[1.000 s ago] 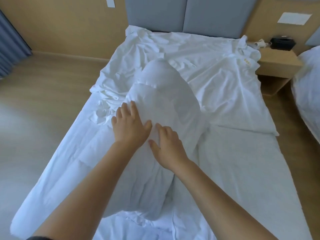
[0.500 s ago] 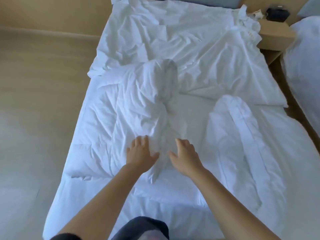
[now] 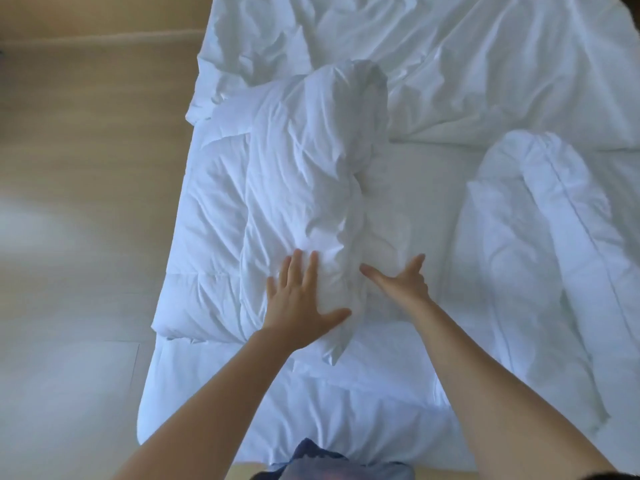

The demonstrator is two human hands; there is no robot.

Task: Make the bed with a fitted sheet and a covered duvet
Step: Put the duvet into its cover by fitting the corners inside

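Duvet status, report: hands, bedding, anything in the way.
Left hand open, flat on bunched duvet. Right hand open beside it. Rolled bedding heaped at right.

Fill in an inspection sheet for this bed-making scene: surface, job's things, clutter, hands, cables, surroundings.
Surface: bed, white fabric lying flat along its middle strip.
Job's things: duvet ridge bunched lengthwise left of centre; thick duvet fold at the right; crumpled white cover spread over the far end.
Clutter: nothing seen.
Hands: left hand flat on the ridge's near end, fingers straight; right hand open beside the ridge, fingers spread, thumb towards it.
Cables: nothing seen.
Surroundings: wooden floor to the left; dark blue clothing at the bottom edge.
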